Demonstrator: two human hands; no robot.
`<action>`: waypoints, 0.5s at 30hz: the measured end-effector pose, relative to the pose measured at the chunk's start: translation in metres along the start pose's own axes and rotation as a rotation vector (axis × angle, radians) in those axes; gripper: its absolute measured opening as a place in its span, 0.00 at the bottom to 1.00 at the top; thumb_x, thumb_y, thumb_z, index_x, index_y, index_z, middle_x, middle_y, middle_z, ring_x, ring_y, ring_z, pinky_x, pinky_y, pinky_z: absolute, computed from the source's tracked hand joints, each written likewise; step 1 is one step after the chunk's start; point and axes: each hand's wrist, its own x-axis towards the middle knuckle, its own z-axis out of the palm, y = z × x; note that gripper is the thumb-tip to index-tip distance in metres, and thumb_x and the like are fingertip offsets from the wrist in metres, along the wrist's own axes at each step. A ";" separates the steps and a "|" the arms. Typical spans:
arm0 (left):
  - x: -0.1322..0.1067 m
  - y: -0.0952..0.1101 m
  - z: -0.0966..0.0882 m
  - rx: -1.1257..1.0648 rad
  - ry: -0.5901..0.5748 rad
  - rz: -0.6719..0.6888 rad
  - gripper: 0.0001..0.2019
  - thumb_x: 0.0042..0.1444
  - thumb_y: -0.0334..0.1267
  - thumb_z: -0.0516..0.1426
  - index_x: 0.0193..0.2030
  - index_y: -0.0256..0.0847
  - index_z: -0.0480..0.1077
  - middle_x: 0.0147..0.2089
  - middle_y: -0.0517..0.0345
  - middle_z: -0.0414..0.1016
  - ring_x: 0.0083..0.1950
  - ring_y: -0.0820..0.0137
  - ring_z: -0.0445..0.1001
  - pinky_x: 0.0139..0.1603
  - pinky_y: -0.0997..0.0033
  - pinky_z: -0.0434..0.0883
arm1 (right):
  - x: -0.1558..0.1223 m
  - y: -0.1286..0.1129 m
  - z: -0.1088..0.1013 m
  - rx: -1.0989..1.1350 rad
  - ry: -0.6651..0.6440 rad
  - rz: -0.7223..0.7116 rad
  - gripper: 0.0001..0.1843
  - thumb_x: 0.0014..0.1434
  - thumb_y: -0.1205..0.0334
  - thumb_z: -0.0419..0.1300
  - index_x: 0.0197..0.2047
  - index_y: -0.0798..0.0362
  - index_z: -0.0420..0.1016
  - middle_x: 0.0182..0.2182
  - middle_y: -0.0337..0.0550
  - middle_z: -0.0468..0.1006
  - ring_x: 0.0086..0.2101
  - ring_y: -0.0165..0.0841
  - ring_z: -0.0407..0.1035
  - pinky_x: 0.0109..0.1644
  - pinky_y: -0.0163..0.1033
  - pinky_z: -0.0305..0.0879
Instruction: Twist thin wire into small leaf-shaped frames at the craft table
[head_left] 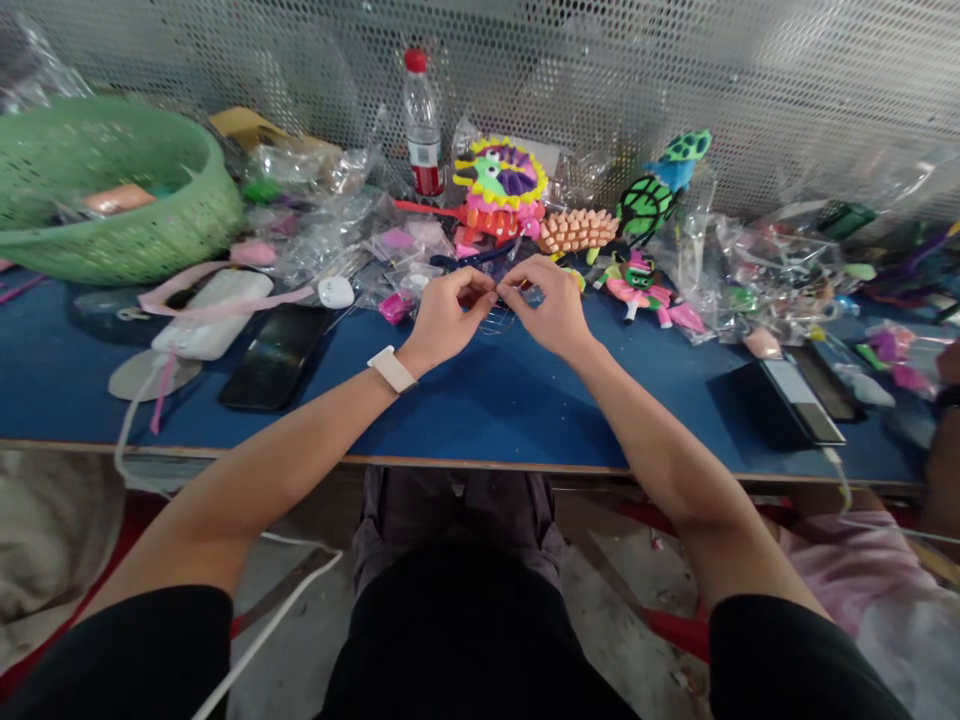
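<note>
Hands meet above the blue table (487,410): our left hand (446,318) and right hand (549,312) each pinch a small clear piece (499,318) between thumb and forefinger, the other fingers curled in. It hangs just over the tabletop, in front of the colourful toys (501,190). A black phone (274,355) lies to our left.

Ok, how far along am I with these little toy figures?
Roughly midway, I'd guess. Done: several colourful figures stand finished at the back of the blue table. In hand: your left hand and right hand pinch a small piece between them, too tiny to identify. Left: bags of parts lie around, apparently unused.
</note>
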 end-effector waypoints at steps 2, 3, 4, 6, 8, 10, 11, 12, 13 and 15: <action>0.001 -0.002 0.000 -0.075 -0.010 -0.058 0.12 0.73 0.47 0.70 0.43 0.41 0.79 0.37 0.54 0.85 0.34 0.68 0.82 0.39 0.67 0.81 | -0.001 0.006 -0.001 -0.059 0.015 -0.074 0.06 0.79 0.55 0.67 0.51 0.43 0.87 0.49 0.46 0.87 0.53 0.46 0.81 0.61 0.58 0.82; 0.002 -0.002 0.000 -0.106 -0.014 -0.079 0.13 0.73 0.48 0.71 0.43 0.41 0.79 0.36 0.55 0.84 0.33 0.69 0.81 0.37 0.68 0.80 | -0.001 0.008 -0.002 -0.083 0.024 -0.116 0.06 0.79 0.55 0.67 0.52 0.41 0.87 0.53 0.47 0.87 0.56 0.48 0.80 0.64 0.61 0.81; 0.002 -0.002 0.001 -0.133 -0.018 -0.097 0.14 0.72 0.49 0.72 0.43 0.41 0.79 0.35 0.55 0.84 0.32 0.69 0.81 0.36 0.69 0.80 | -0.001 0.011 -0.003 -0.106 0.031 -0.160 0.06 0.79 0.55 0.66 0.53 0.40 0.87 0.56 0.48 0.87 0.59 0.49 0.80 0.65 0.63 0.80; 0.002 -0.002 0.001 -0.174 -0.027 -0.123 0.14 0.71 0.48 0.73 0.42 0.41 0.80 0.34 0.56 0.83 0.32 0.70 0.80 0.35 0.69 0.79 | -0.001 0.015 -0.005 -0.155 0.035 -0.241 0.08 0.81 0.55 0.65 0.51 0.39 0.88 0.59 0.47 0.86 0.62 0.51 0.79 0.67 0.66 0.79; 0.002 -0.001 0.001 -0.202 -0.036 -0.137 0.12 0.71 0.46 0.72 0.42 0.41 0.81 0.34 0.56 0.83 0.31 0.70 0.80 0.35 0.70 0.79 | 0.000 0.016 -0.007 -0.210 0.020 -0.291 0.10 0.81 0.55 0.64 0.49 0.39 0.88 0.59 0.47 0.87 0.63 0.51 0.78 0.68 0.68 0.78; 0.002 0.001 0.001 -0.213 -0.043 -0.147 0.10 0.71 0.42 0.72 0.42 0.40 0.81 0.34 0.56 0.84 0.31 0.71 0.80 0.36 0.70 0.79 | 0.000 0.015 -0.009 -0.262 -0.014 -0.310 0.10 0.82 0.55 0.64 0.50 0.39 0.89 0.57 0.46 0.88 0.62 0.51 0.78 0.68 0.67 0.77; 0.002 0.001 0.000 -0.213 -0.047 -0.154 0.09 0.71 0.41 0.71 0.42 0.40 0.81 0.35 0.56 0.84 0.31 0.71 0.80 0.36 0.70 0.79 | 0.000 0.014 -0.010 -0.285 -0.035 -0.313 0.10 0.82 0.56 0.64 0.51 0.39 0.89 0.56 0.46 0.88 0.62 0.51 0.78 0.67 0.66 0.77; 0.002 0.002 0.000 -0.209 -0.056 -0.163 0.09 0.71 0.41 0.71 0.41 0.40 0.81 0.34 0.56 0.84 0.31 0.71 0.80 0.36 0.70 0.79 | 0.001 0.013 -0.011 -0.304 -0.055 -0.315 0.10 0.82 0.57 0.64 0.51 0.39 0.89 0.55 0.45 0.88 0.61 0.50 0.78 0.67 0.65 0.77; 0.002 0.002 0.000 -0.202 -0.070 -0.171 0.08 0.71 0.40 0.70 0.41 0.40 0.81 0.34 0.56 0.84 0.32 0.71 0.80 0.37 0.70 0.79 | 0.001 0.013 -0.012 -0.322 -0.073 -0.317 0.10 0.82 0.58 0.64 0.52 0.39 0.89 0.55 0.45 0.88 0.60 0.50 0.78 0.66 0.64 0.77; 0.002 0.002 -0.001 -0.187 -0.104 -0.181 0.10 0.72 0.41 0.69 0.39 0.40 0.81 0.33 0.56 0.83 0.32 0.71 0.80 0.38 0.69 0.79 | 0.001 0.011 -0.012 -0.353 -0.097 -0.323 0.11 0.82 0.61 0.63 0.53 0.39 0.88 0.53 0.43 0.88 0.59 0.48 0.78 0.65 0.63 0.76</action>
